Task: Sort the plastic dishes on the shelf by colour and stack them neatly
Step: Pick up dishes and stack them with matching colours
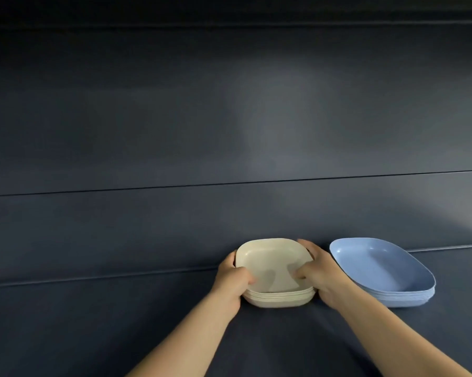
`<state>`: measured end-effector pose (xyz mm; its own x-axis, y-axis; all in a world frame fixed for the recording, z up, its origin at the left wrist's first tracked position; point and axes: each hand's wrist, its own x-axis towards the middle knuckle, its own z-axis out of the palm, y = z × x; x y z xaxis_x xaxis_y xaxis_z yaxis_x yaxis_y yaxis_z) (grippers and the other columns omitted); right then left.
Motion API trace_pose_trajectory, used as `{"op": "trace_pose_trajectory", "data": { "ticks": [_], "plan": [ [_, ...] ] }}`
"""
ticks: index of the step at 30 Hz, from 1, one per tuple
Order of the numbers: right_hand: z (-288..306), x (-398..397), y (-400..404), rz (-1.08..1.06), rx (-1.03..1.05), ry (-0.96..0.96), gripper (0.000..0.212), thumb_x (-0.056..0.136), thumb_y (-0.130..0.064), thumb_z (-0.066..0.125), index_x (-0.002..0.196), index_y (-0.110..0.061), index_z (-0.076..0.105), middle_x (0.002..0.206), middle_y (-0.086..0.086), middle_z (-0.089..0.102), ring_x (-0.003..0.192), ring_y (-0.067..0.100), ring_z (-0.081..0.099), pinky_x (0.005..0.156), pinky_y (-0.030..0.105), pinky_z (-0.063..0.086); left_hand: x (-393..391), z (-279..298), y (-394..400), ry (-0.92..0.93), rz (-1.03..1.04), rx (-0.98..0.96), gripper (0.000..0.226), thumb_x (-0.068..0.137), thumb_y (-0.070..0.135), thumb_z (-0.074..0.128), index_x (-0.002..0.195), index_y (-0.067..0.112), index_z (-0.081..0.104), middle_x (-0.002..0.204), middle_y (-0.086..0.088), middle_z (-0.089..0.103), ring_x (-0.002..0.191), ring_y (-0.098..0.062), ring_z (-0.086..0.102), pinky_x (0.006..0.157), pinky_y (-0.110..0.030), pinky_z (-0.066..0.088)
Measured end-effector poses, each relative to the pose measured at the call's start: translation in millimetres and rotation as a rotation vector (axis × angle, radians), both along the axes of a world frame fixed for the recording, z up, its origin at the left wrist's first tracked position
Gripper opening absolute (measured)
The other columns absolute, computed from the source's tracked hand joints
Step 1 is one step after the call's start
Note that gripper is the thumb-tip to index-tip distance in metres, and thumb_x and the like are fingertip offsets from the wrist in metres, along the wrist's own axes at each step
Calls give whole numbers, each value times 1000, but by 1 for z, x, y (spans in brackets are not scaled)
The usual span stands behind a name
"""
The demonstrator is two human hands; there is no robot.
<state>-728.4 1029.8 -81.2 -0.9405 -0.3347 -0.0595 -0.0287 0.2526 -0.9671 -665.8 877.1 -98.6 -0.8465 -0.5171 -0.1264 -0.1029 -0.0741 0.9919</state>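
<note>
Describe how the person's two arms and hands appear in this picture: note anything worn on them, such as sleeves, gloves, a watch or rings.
Both forearms are bare up to the bottom edge of the picture; no sleeve shows. The left hand and right hand wear no gloves. No watch, bracelet or ring can be seen on the wrists or fingers that show. Some fingers are hidden behind the dishes, so rings there cannot be ruled out.
</note>
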Motion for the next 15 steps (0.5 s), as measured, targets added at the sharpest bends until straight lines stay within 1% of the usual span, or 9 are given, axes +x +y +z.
{"op": "trace_pose_trajectory", "data": {
  "ticks": [2, 5, 9, 11, 15],
  "plan": [
    [-5, -7, 1, 21, -36, -42, 59, 77, 17, 52, 117, -26, 54, 98, 0, 64, 92, 20, 58, 72, 29, 48, -5, -2, -3, 6, -2, 13, 53, 74, -17, 54, 116, 14, 60, 107, -7, 68, 101, -25, 62, 85, -34, 52],
    [-7, -11, 2, 52, -69, -53, 57, 76, 18, 53, 109, -27, 57, 99, 1, 64, 92, 21, 57, 72, 28, 47, -5, -4, -4, 17, 1, 35, 49, 75, -15, 56, 114, 15, 60, 105, -7, 68, 100, -24, 63, 79, -31, 51],
    [-10, -16, 2, 51, -51, -50, 64, 73, 16, 56, 120, -28, 53, 107, 3, 63, 105, 26, 57, 83, 34, 49, -4, -4, -4, 8, -3, 3, 50, 75, -15, 54, 114, 15, 59, 106, -6, 67, 102, -24, 61, 83, -33, 50],
    [-11, -18, 3, 52, -35, -54, 67, 72, 15, 58, 124, -27, 53, 109, 4, 64, 106, 27, 58, 87, 37, 50, -4, -4, -5, -6, -12, -8, 50, 75, -15, 56, 115, 16, 59, 106, -5, 67, 102, -24, 61, 87, -35, 51],
    [-11, -18, 3, 56, -23, -37, 65, 71, 16, 58, 122, -24, 55, 107, 5, 65, 106, 27, 58, 87, 37, 50, -6, -5, -8, -38, -27, -38, 52, 75, -14, 58, 117, 15, 56, 107, -5, 66, 103, -24, 60, 85, -34, 50]
  ]
}}
